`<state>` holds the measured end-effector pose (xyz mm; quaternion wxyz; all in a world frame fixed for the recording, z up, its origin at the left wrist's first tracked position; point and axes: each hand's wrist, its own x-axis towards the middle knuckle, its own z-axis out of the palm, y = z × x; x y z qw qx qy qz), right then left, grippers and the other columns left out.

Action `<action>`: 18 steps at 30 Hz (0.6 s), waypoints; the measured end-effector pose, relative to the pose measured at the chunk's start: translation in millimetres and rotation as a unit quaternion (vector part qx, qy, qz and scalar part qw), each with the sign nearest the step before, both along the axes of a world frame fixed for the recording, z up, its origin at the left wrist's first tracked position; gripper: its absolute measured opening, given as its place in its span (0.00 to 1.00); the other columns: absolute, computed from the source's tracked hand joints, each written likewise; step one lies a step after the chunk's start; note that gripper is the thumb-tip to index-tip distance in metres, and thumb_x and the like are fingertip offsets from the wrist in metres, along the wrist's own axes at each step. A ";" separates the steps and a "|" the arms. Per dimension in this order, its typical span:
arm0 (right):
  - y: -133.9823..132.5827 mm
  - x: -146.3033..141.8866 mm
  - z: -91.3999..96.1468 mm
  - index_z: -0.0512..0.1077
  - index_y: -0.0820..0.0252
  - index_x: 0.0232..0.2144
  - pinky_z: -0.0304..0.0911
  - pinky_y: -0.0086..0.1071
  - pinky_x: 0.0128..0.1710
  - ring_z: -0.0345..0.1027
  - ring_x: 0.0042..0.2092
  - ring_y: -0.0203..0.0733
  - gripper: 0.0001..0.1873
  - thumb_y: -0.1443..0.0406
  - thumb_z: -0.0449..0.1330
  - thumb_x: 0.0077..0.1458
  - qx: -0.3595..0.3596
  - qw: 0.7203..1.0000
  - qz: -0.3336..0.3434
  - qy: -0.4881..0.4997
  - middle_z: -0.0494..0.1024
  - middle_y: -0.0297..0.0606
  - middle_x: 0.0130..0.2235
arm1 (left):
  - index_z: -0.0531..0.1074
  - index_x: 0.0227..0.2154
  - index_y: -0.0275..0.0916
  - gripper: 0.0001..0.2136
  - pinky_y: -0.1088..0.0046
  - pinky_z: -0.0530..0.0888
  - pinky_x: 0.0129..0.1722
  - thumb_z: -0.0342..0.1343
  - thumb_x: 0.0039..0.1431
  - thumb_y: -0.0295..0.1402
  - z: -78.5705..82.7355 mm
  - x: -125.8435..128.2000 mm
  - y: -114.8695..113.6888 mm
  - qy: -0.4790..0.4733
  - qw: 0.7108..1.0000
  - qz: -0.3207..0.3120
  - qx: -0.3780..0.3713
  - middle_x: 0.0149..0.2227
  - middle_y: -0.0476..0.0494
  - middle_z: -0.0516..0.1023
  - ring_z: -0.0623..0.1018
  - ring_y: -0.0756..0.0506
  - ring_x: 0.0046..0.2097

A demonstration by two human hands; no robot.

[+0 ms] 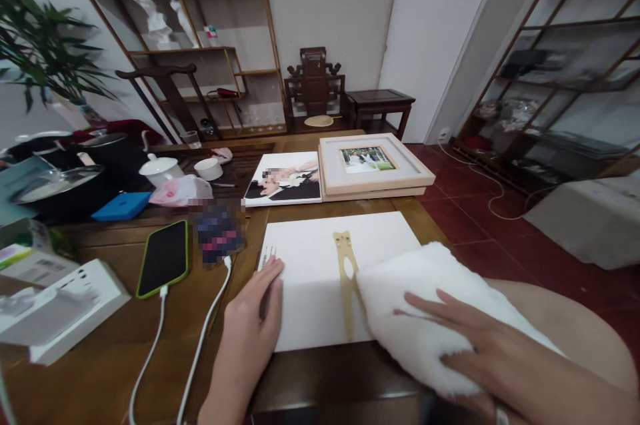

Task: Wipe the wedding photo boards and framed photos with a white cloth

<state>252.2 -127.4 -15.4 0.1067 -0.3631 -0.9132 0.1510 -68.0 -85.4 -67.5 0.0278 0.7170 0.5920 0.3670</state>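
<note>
A flat white panel (305, 271) lies on the wooden table in front of me. Down its middle runs a flat tan piece (345, 271) with a cat-shaped head and two long legs; one leg is partly covered. My left hand (253, 308) rests at the panel's left edge, fingers stretched out and thumb apart. Over the panel's right side is a white fluffy cloth (410, 271), which my right hand (465, 331) grips from above, fingers on top and thumb pressed into the pile. The cloth hides the panel's lower right corner.
Behind the panel are a photo print (285, 188) and stacked framed pictures (330, 165). To the left lie a phone (164, 259), white charging cables (197, 345), a blue box (121, 206) and a white box (85, 308). Pots (60, 191) and a teapot (160, 168) stand farther back. A round stool (565, 318) is at right.
</note>
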 end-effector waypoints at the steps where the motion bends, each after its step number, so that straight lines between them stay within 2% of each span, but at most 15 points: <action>1: 5.5 1.5 -0.5 0.76 0.49 0.37 0.61 0.50 0.55 0.53 0.62 0.55 0.12 0.66 0.55 0.52 -0.014 0.999 -0.031 -0.005 0.62 0.33 0.61 | 0.74 0.45 0.36 0.14 0.60 0.74 0.51 0.48 0.61 0.34 0.0 0.0 -0.1 0.001 1.000 0.000 -0.001 0.49 0.37 0.77 0.76 0.41 0.51; 4: 33.6 0.4 -1.8 0.75 0.53 0.41 0.59 0.54 0.55 0.49 0.63 0.57 0.15 0.66 0.52 0.55 -0.033 0.995 -0.088 -0.030 0.57 0.37 0.63 | 0.74 0.45 0.36 0.14 0.60 0.74 0.51 0.48 0.61 0.34 -0.2 0.0 -0.5 0.001 1.000 0.002 0.002 0.49 0.37 0.77 0.76 0.41 0.51; 8: 82.2 -8.0 -7.9 0.74 0.62 0.36 0.47 0.55 0.61 0.45 0.64 0.56 0.15 0.63 0.48 0.59 0.017 0.996 -0.076 -0.038 0.57 0.51 0.63 | 0.74 0.45 0.36 0.14 0.61 0.74 0.51 0.48 0.61 0.34 -0.3 0.3 -0.7 0.000 1.000 0.002 0.003 0.49 0.38 0.77 0.76 0.41 0.51; 11: 108.0 -13.8 -14.0 0.73 0.64 0.38 0.46 0.55 0.61 0.47 0.64 0.56 0.19 0.59 0.45 0.62 0.048 0.994 -0.090 -0.038 0.58 0.55 0.62 | 0.74 0.45 0.36 0.14 0.62 0.74 0.51 0.48 0.61 0.34 0.2 0.8 -0.5 -0.002 1.000 0.002 -0.002 0.49 0.38 0.77 0.76 0.40 0.52; 15: 118.2 -18.5 -16.9 0.72 0.62 0.45 0.49 0.55 0.60 0.48 0.64 0.55 0.18 0.63 0.45 0.62 0.075 0.992 -0.095 -0.036 0.64 0.51 0.59 | 0.74 0.45 0.35 0.14 0.62 0.73 0.52 0.48 0.61 0.34 0.9 0.9 -0.1 -0.002 1.000 0.003 -0.006 0.49 0.38 0.77 0.76 0.40 0.52; 18: 108.8 -19.5 -12.1 0.72 0.60 0.43 0.49 0.55 0.60 0.50 0.63 0.55 0.16 0.65 0.46 0.60 0.069 0.992 -0.095 -0.037 0.68 0.47 0.57 | 0.75 0.44 0.35 0.14 0.62 0.73 0.52 0.48 0.61 0.34 1.1 0.5 0.1 -0.002 1.000 0.002 -0.005 0.49 0.38 0.77 0.76 0.41 0.52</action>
